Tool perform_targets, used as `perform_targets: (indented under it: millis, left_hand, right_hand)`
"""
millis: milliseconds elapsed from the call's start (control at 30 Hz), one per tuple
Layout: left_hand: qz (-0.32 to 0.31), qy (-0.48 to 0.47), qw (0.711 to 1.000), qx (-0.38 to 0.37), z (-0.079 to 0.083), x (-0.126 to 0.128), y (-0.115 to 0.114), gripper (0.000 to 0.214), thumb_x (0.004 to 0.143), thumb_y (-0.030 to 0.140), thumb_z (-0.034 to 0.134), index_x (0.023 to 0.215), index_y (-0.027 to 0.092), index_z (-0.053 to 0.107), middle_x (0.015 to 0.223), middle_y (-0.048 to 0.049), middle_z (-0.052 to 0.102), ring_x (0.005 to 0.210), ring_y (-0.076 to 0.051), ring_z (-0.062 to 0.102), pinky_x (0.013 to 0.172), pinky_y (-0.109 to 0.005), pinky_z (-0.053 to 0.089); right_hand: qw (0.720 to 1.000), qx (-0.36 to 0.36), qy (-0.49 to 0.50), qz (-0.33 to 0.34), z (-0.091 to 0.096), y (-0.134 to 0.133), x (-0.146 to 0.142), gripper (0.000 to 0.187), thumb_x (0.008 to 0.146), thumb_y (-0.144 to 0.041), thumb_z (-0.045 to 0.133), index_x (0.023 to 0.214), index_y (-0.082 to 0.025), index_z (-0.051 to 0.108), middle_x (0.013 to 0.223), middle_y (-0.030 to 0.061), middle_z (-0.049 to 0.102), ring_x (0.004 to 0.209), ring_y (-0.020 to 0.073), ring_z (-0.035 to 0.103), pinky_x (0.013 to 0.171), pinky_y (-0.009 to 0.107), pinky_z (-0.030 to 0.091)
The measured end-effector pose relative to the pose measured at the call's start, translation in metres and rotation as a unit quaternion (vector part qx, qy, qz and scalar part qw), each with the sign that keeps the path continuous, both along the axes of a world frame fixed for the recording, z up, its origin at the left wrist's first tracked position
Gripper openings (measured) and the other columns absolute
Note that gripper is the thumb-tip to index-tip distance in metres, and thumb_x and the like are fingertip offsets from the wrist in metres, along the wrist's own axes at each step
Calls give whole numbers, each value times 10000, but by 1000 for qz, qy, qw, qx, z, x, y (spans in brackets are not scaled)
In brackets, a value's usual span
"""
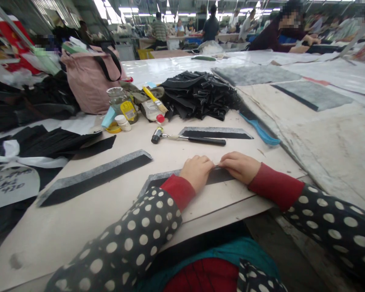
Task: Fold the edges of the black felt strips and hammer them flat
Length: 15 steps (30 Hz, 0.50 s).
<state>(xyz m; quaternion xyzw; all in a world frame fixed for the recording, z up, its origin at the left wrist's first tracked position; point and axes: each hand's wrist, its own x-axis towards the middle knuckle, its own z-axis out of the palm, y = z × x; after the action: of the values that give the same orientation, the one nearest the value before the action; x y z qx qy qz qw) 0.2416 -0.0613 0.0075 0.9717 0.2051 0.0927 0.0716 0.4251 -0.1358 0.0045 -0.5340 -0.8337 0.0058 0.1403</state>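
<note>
We have our left hand (197,170) and right hand (241,166) nearly meeting over a dark strip (219,175); the grip of each is narrow, fingertips pinching the strip's far edge; the strip lies near the front of our bench (88,227), its left part half hidden by our dotted sleeve (142,227); to the left we see a second strip (97,178), black with a grey border; just beyond our hands rests a hammer (205,140), in front of a third strip (234,133); farther back we see a heap of black pieces (197,95), a yellow-handled brush (152,96) and a glass jar (127,109); to the right of the heap lies a curved blue tool (261,129).
</note>
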Motion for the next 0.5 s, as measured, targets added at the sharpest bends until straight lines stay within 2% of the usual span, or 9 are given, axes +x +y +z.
perform_targets:
  millis: [100, 233, 367, 500]
  left_hand:
    - [-20, 33, 999, 38, 4, 0, -3, 201, 861, 197, 350, 924, 205, 541, 951, -32, 518, 861, -175, 448, 712, -320, 407]
    - [-47, 47, 996, 63, 6, -2, -4, 217, 859, 173, 340, 968, 203, 526, 962, -35, 517, 892, -185, 438, 701, -313, 409]
    - [-39, 9, 999, 16, 0, -6, 2, 241, 851, 174, 357, 1007, 230, 532, 971, -20, 522, 880, -160, 450, 756, -296, 412]
    - [-15, -45, 998, -48, -5, -10, 14, 269, 822, 164, 398, 1054, 202, 528, 976, -29, 536, 893, -147, 473, 829, -282, 402]
  right_hand:
    - [998, 15, -59, -5, 0, -2, -6, 275, 744, -77, 373, 878, -146, 602, 883, 91, 566, 831, 179, 479, 760, 330, 422]
    - [988, 11, -147, -46, 7, -6, -25, 242, 756, -76, 383, 829, -129, 607, 865, 105, 570, 819, 197, 481, 725, 321, 420]
    - [980, -4, -173, -102, 13, -10, -37, 218, 810, -176, 398, 821, -120, 609, 846, 105, 576, 810, 199, 486, 714, 313, 413]
    - [981, 22, -157, -114, 12, -11, -26, 256, 835, -263, 405, 821, -122, 619, 889, 107, 584, 851, 201, 487, 751, 309, 402]
